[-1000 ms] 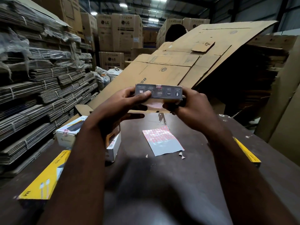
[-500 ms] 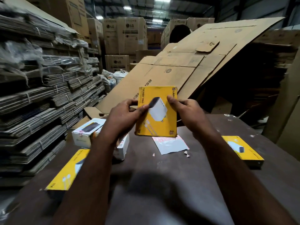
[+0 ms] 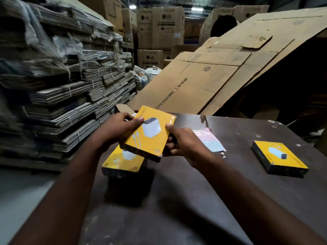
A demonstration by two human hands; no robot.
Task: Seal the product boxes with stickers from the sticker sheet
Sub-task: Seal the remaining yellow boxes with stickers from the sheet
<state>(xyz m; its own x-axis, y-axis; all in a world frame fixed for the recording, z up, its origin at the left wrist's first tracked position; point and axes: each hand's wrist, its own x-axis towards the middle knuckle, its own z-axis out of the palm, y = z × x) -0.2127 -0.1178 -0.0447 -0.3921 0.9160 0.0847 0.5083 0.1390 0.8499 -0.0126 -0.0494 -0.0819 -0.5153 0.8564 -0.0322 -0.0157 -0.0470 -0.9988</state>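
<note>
Now we hold the yellow charger box [image 3: 149,136] between left hand [image 3: 118,128] and right hand [image 3: 182,142], both clamped on its edges, above another yellow box [image 3: 123,162]; set it squarely down, clear of the sticker sheet [image 3: 208,141].

Held box [image 3: 150,134] sits between left hand [image 3: 117,129] and right hand [image 3: 184,144], tilted, above the table [image 3: 194,200]. Second box [image 3: 123,162] lies on the table directly below it, near the left edge. Sticker sheet [image 3: 210,141] lies behind the right hand. Third box [image 3: 278,159] lies far right. Flattened carton stacks [image 3: 62,89] left of the table; big cardboard sheet [image 3: 212,76] leans behind it.
</note>
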